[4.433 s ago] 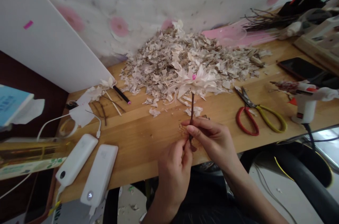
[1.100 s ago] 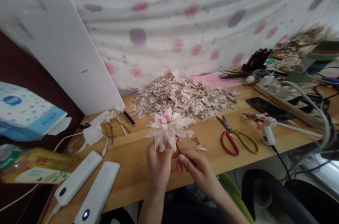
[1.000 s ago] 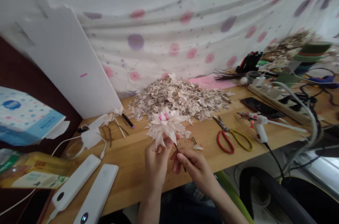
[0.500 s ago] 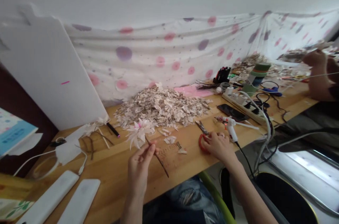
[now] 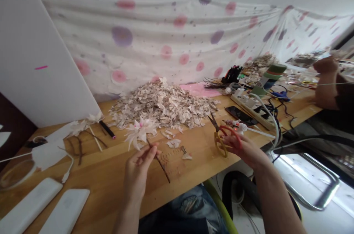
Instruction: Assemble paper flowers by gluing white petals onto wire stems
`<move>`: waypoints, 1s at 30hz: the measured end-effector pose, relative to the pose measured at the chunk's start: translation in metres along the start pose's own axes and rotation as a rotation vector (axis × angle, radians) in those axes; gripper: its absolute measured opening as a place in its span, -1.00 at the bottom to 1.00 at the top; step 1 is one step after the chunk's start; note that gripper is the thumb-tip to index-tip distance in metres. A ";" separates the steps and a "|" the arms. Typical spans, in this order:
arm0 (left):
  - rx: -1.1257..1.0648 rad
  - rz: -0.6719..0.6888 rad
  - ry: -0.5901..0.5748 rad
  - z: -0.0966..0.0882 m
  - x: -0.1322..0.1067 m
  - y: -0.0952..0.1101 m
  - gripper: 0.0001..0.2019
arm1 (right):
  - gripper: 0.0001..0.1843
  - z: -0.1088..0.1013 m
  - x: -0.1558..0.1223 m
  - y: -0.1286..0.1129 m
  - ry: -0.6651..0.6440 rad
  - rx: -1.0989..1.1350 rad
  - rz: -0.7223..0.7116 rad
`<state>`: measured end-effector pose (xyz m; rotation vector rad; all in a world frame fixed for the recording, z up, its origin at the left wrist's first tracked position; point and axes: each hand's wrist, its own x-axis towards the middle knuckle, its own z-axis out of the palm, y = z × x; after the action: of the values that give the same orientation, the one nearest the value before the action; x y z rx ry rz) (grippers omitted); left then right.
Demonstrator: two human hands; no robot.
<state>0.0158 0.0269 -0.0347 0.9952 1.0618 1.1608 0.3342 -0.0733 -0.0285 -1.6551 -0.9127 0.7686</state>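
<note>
My left hand [image 5: 141,164] pinches the thin brown stem of a handmade flower [image 5: 140,130], which has pale, pointed petals and a touch of pink at its centre. The stem slants down to the right past my fingers. My right hand [image 5: 243,147] is closed around scissors [image 5: 220,130] with one red and one yellow handle loop. Their blades are spread and point up and left, above the tabletop. Between both hands lie a few petal scraps [image 5: 174,143] and a small piece [image 5: 186,153] on the wood. Behind them rises a large heap of pale petals [image 5: 163,103].
A glue gun [image 5: 241,127], a black phone [image 5: 241,115] and a power strip [image 5: 253,110] with cables lie to the right. A black marker [image 5: 107,129] and two white bars [image 5: 66,212] are on the left. Another person's arm [image 5: 326,86] rests at far right.
My right hand has lifted the scissors off the table, and their blades have spread. My left hand still holds the flower. The camera view has shifted somewhat to the right.
</note>
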 end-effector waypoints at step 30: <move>-0.216 0.158 -0.065 0.042 0.042 0.035 -0.77 | -0.11 0.111 -0.045 -0.027 -0.736 -0.070 -0.328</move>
<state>0.0533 0.0711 0.0033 0.9515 0.7980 1.3319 0.2132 -0.0543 -0.0280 -1.2240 -1.6895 1.1436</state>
